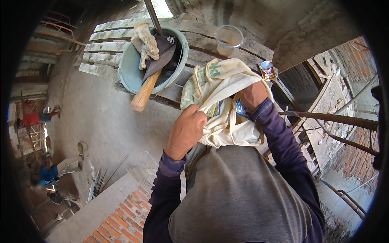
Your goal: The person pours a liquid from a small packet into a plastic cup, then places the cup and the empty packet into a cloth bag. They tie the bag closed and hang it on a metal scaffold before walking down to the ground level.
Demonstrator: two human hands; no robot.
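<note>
A cream cloth bag [227, 77] with green print lies bunched in front of me on wooden slats. My left hand [188, 129] is closed on the near left edge of its cloth. Reaching into the opening, my right hand [253, 96] has its fingers hidden by the fabric. Just beside that wrist a blue packet [242, 108] shows inside the bag. A yellow and blue packet [213, 109] lies between the two hands, partly covered by cloth.
A pale bucket [131, 79] holds a knitted glove [146, 42] and a wooden-handled tool [146, 91]. Behind the bag are a clear plastic cup [229, 38] and a small shiny packet [267, 70]. Poles [336, 118] cross at right; two people are far left.
</note>
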